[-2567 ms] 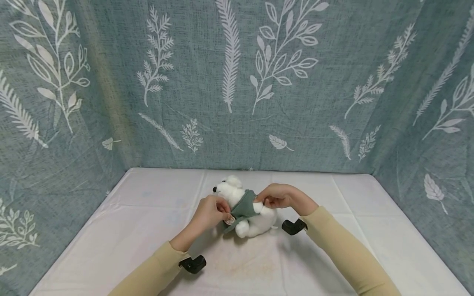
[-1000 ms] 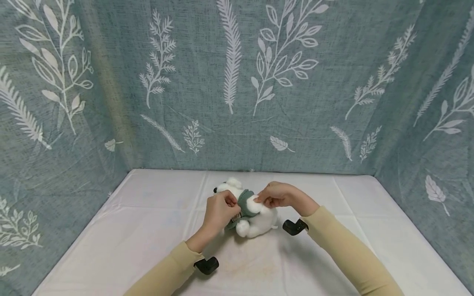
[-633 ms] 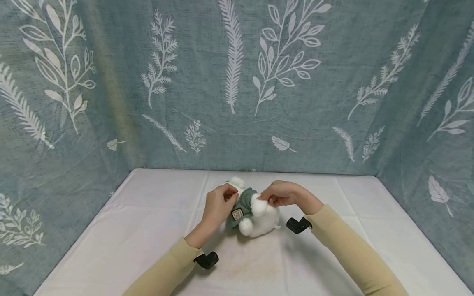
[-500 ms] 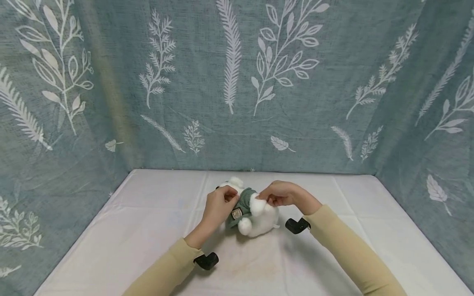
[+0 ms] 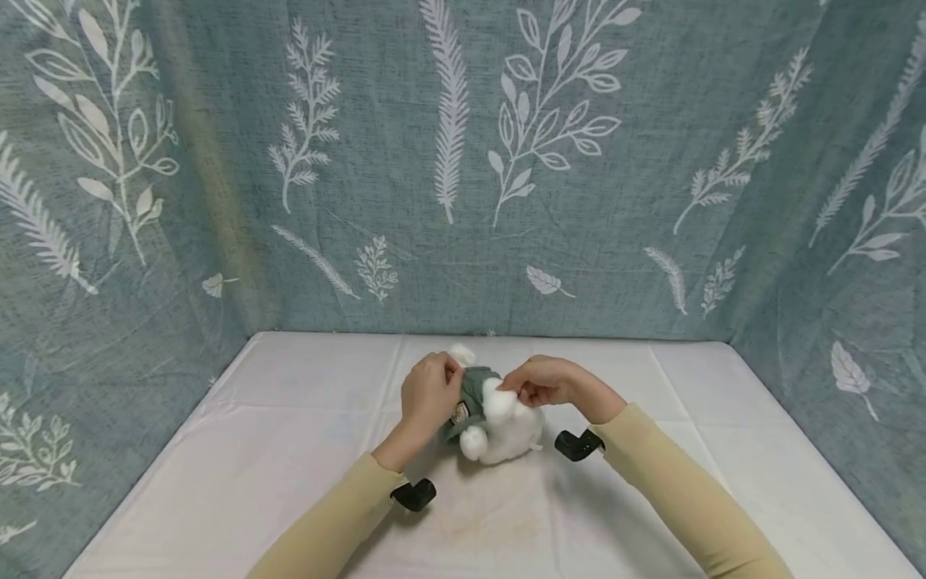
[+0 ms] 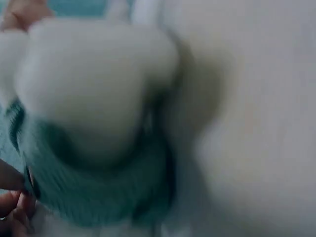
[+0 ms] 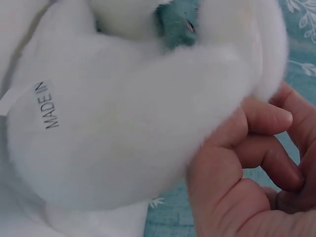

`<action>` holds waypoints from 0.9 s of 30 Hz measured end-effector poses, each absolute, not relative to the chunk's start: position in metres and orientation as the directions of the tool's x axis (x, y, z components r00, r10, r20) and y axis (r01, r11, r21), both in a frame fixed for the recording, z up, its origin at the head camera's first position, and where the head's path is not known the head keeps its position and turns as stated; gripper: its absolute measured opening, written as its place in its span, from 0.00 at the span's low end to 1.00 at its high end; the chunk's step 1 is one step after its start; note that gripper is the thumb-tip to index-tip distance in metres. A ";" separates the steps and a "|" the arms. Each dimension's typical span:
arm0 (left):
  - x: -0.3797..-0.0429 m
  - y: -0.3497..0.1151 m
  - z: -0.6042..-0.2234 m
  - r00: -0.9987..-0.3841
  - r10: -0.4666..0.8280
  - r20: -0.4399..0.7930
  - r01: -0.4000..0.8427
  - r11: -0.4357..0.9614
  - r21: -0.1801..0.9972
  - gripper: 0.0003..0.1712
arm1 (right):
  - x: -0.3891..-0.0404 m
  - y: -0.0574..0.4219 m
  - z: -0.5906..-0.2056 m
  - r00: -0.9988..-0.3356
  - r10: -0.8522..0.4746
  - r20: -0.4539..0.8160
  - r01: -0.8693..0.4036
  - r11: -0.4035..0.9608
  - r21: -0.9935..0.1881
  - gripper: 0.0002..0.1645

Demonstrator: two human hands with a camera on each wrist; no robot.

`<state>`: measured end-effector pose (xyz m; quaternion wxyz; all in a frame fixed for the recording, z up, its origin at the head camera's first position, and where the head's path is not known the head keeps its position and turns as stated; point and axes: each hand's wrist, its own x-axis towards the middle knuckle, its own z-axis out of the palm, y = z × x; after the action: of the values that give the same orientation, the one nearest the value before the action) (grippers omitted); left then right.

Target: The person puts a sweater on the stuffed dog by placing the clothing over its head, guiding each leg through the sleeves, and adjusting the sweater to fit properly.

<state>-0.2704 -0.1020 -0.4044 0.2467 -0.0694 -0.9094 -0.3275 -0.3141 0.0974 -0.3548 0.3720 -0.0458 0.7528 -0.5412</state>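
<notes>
A white stuffed animal [image 5: 510, 438] lies on its side at the middle of the table, dressed in a green knitted sweater [image 5: 473, 386] with a small patch [image 5: 460, 412]. My left hand [image 5: 427, 390] pinches the sweater near the neck and hides most of the head; one ear shows above it. In the left wrist view, fingers [image 6: 19, 212] meet the knit at the lower left. My right hand [image 5: 550, 379] pinches a raised plush leg [image 5: 497, 400] between thumb and fingertips. The right wrist view shows the furry rear [image 7: 113, 123] and a sewn tag [image 7: 46, 105] reading "MADE IN".
A white cloth [image 5: 304, 434] covers the table. Around its back and sides hangs a blue-green curtain [image 5: 405, 145] with white leaf prints. A small black wrist camera sits on my left wrist [image 5: 414, 494] and another on my right wrist [image 5: 576, 445].
My left hand has moved up and right from the sweater's lower edge towards the neck, now covering the face. My right hand has shifted from the sweater's hem to the leg and stays there.
</notes>
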 end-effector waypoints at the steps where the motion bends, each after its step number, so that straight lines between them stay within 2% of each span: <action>1: -0.271 -0.103 -0.404 -0.846 -0.045 0.530 0.268 0.825 0.497 0.08 | -0.314 0.098 -0.355 -0.717 -0.468 -0.516 0.347 0.403 -0.847 0.13; 4: -0.270 -0.107 -0.404 -0.815 -0.033 0.578 0.215 0.910 0.355 0.11 | -0.315 0.098 -0.356 -0.714 -0.456 -0.531 0.379 0.385 -0.841 0.10; 7: -0.267 -0.109 -0.405 -0.834 0.003 0.552 0.225 0.915 0.335 0.11 | -0.316 0.099 -0.358 -0.722 -0.436 -0.537 0.402 0.368 -0.839 0.06; 13: -0.260 -0.117 -0.406 -0.934 -0.014 0.357 0.204 0.799 0.565 0.10 | -0.318 0.100 -0.359 -0.735 -0.419 -0.532 0.410 0.351 -0.842 0.07; 18: -0.251 -0.129 -0.403 -0.988 0.011 0.153 0.122 0.657 0.744 0.13 | -0.318 0.100 -0.358 -0.750 -0.457 -0.479 0.328 0.371 -0.868 0.07; 21: -0.249 -0.136 -0.407 -0.999 0.043 0.014 0.037 0.602 0.798 0.14 | -0.317 0.098 -0.356 -0.803 -0.426 -0.418 0.240 0.412 -0.879 0.05; 24: -0.249 -0.140 -0.414 -0.988 0.110 -0.107 -0.035 0.518 0.854 0.13 | -0.314 0.093 -0.355 -0.877 -0.345 -0.336 0.130 0.501 -0.855 0.13; 27: -0.252 -0.141 -0.423 -0.965 0.182 -0.189 -0.107 0.383 0.918 0.14 | -0.312 0.087 -0.354 -0.919 -0.292 -0.265 0.028 0.621 -0.783 0.21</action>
<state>-0.2519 -0.1407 -0.4228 -0.1302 -0.0228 -0.8213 -0.5549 -0.3122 0.0873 -0.3540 0.1871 -0.0749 0.8806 -0.4288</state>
